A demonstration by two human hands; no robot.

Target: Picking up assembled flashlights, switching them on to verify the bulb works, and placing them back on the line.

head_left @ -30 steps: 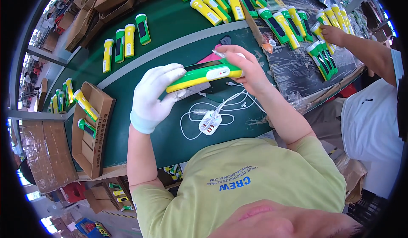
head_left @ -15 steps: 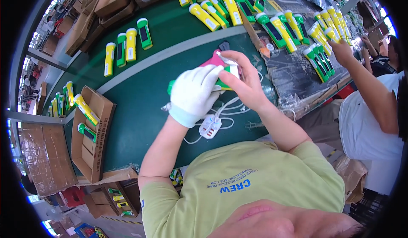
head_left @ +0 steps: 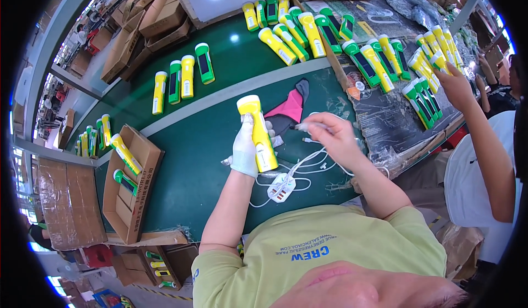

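Observation:
In my left hand (head_left: 245, 146), which wears a white glove, a yellow flashlight (head_left: 258, 137) stands nearly upright, its white lens end away from me. The gloved fingers are wrapped round its body from the left. My bare right hand (head_left: 336, 137) is to the right of it, thumb and fingertips pinched on a white cable end (head_left: 303, 126); the plug is too small to make out well. A pink and dark grey cloth (head_left: 290, 107) lies on the table just beyond both hands. Nearer me is a white multi-port USB charger (head_left: 279, 191) with several tangled white cables (head_left: 308, 168).
An open cardboard box (head_left: 129, 198) with two flashlights stands at left. Several green and yellow flashlights (head_left: 187, 77) stand beyond the grey rail (head_left: 220, 93). More flashlights (head_left: 374, 60) lie on the dark board at right, where a co-worker's hand (head_left: 457, 88) reaches in.
The flashlight, mostly covered by my hands and the cloth before, now shows its yellow side. The cloth lies on the table, and my right hand has drawn away to the right and nearer me.

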